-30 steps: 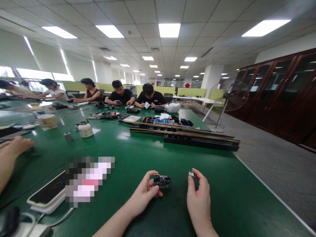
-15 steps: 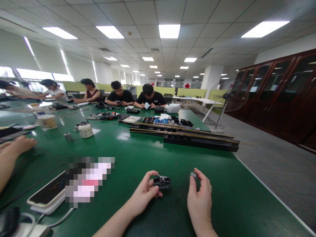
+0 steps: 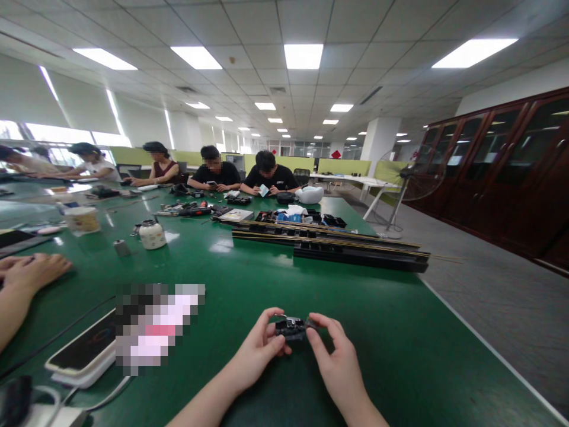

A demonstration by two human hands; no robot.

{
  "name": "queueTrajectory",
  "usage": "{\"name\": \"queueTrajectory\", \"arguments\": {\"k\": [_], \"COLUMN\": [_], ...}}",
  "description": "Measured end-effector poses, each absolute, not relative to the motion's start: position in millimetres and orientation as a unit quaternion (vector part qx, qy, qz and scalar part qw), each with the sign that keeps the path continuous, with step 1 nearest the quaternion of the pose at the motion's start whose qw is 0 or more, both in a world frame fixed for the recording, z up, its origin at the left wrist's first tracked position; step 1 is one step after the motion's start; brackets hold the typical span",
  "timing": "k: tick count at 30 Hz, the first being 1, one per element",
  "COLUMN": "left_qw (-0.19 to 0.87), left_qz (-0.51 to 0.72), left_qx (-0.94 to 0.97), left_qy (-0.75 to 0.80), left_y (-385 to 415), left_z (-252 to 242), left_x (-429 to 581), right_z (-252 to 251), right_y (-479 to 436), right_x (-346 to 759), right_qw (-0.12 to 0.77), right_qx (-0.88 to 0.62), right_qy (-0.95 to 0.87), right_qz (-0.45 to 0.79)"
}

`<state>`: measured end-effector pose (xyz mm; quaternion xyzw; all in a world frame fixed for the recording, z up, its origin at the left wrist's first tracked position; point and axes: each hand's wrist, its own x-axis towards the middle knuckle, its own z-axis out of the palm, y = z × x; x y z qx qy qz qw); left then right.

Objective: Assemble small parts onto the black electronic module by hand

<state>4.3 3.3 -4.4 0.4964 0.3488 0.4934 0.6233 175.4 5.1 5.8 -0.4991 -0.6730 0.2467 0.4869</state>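
Observation:
A small black plastic part with a shiny metal strip along its top [image 3: 290, 330] is pinched in my left hand [image 3: 258, 347], held above the green table. My right hand [image 3: 335, 356] has its thumb and forefinger closed at the right end of that part. A small grey piece [image 3: 311, 324] sits between these fingertips, mostly covered by them. Whether the grey piece is inside the black part or only against it, I cannot tell.
On the green table [image 3: 231, 284], a phone [image 3: 84, 341] with cables lies at left. Beyond are a white jar [image 3: 152, 234], a grey cylinder [image 3: 121, 247] and long black rails [image 3: 360, 261] with thin rods. A co-worker's hand [image 3: 38, 273] rests at left; several people sit further back.
My right hand has moved left with the small grey piece, up to the right end of the black part. My left hand has stayed in place. The co-worker's hand at left shifted slightly.

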Motion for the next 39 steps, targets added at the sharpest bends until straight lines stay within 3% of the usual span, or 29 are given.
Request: {"name": "queueTrajectory", "arguments": {"k": [10, 22, 39], "left_qw": [0.627, 0.65, 0.652], "left_qz": [0.494, 0.471, 0.482], "left_qx": [0.5, 0.501, 0.489], "left_qy": [0.336, 0.324, 0.32], "left_y": [4.0, 2.1, 4.4], "left_z": [-6.8, -4.8, -10.9], "left_x": [4.4, 5.4, 4.7], "right_z": [10.9, 12.3, 7.2], "right_y": [0.4, 3.0, 3.9], "right_x": [170.6, 170.9, 169.6], "right_qw": [0.461, 0.356, 0.374], "right_qx": [-0.419, -0.482, -0.478], "right_qy": [-0.741, -0.756, -0.739], "right_qz": [0.249, 0.262, 0.294]}}
